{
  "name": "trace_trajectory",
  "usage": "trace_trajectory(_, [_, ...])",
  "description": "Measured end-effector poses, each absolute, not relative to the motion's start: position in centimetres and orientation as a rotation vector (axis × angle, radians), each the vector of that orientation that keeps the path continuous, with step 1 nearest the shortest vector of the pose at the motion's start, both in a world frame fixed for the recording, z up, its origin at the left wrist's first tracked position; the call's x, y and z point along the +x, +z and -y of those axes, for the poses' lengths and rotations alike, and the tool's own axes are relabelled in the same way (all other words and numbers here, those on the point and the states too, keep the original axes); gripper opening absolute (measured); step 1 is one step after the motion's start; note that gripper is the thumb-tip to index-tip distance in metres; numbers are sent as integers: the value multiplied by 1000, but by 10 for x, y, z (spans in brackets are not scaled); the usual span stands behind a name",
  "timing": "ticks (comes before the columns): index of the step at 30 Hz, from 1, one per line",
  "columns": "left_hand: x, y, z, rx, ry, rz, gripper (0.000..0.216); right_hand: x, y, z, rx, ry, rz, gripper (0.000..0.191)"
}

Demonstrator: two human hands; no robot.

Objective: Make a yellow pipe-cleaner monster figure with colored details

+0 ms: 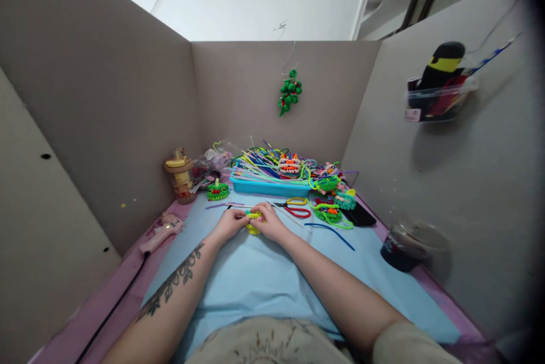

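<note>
Small yellow fuzzy pipe-cleaner piece [254,222] is sitting mid-table on the light blue paper mat [255,279], pinched from both sides. Left hand [230,222] and right hand [269,226] are meeting on it, fingers clamping around it. Red-handled scissors [298,210] are lying just right of the hands. Turquoise plastic tray [270,187], heaped with coloured pipe cleaners, is standing behind them. Pink glue gun [164,232] is lying well off to the left.

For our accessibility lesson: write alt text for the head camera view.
The left hand and right hand hold a yellow pipe-cleaner figure over a blue mat. Beyond lie red-handled scissors and a blue tray of pipe cleaners.
</note>
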State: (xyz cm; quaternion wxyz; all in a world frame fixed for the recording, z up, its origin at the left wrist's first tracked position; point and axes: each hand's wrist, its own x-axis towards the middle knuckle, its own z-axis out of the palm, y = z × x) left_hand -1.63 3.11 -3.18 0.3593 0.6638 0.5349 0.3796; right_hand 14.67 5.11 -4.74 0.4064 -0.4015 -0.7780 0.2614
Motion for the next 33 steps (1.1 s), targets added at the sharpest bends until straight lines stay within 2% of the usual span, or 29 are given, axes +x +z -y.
trace_trajectory(33, [-16,-33,-32,1735,966,-1375,29,147,-50,-53,-1013,661,1978,24])
